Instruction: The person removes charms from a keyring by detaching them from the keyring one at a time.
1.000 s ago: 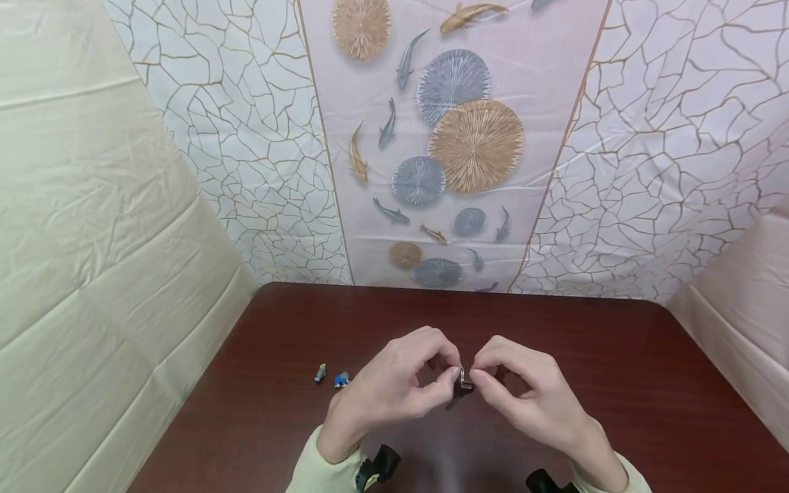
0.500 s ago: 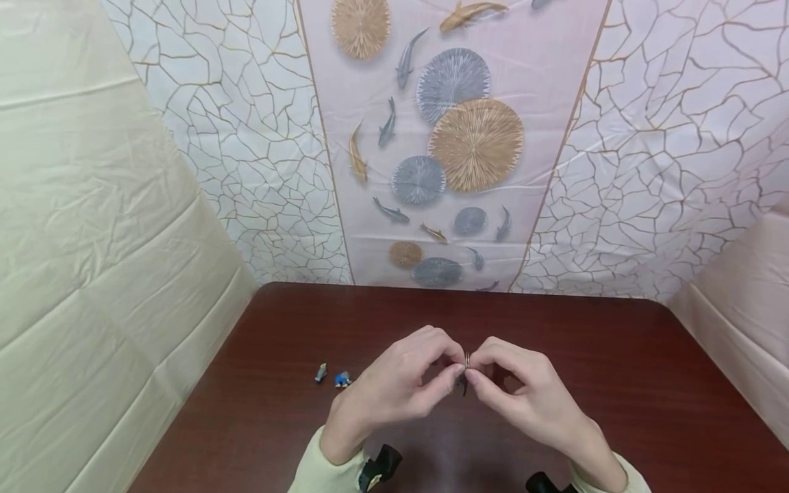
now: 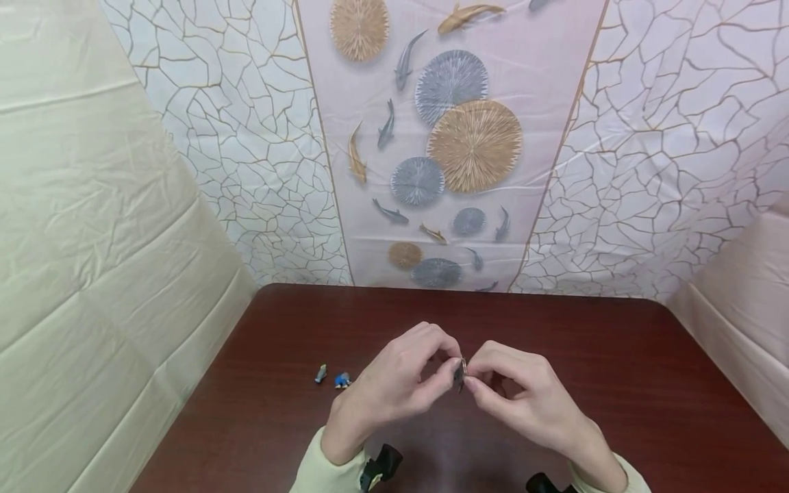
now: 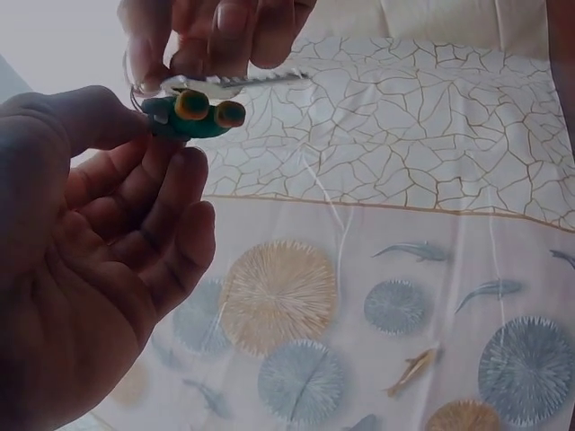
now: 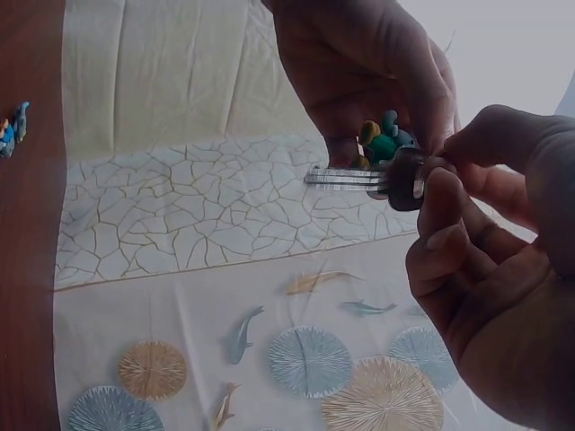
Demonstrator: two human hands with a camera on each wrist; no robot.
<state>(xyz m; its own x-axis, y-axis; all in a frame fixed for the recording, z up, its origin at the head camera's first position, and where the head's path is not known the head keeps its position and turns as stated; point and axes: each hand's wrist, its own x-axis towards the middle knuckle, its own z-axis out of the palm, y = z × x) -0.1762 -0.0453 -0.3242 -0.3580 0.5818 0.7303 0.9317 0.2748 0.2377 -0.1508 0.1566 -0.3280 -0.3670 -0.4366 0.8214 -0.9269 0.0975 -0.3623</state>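
Note:
A metal key [image 5: 346, 180] with a dark head, a thin key ring [image 4: 131, 90] and a small green figurine [image 4: 193, 115] with orange-rimmed round parts are bunched together between the two hands. Thumb and finger of my left hand [image 3: 394, 376] pinch the ring beside the figurine. My right hand [image 3: 524, 390] pinches the key near its head, its blade sticking out past the fingers. In the head view the fingertips nearly meet, with the ring upright between them. How the key and figurine join the ring is hidden by the fingertips.
Two small figurines lie on the dark red table [image 3: 277, 424] left of the hands: a grey-green one [image 3: 320, 373] and a blue one [image 3: 342, 380]. A patterned cloth [image 3: 431, 226] hangs behind the table, with pale cloth walls [image 3: 123, 274] at the sides.
The right fingertips were apart from the ring, then came left to meet it and the left fingertips. The bunch has turned a little and now sits slightly further left.

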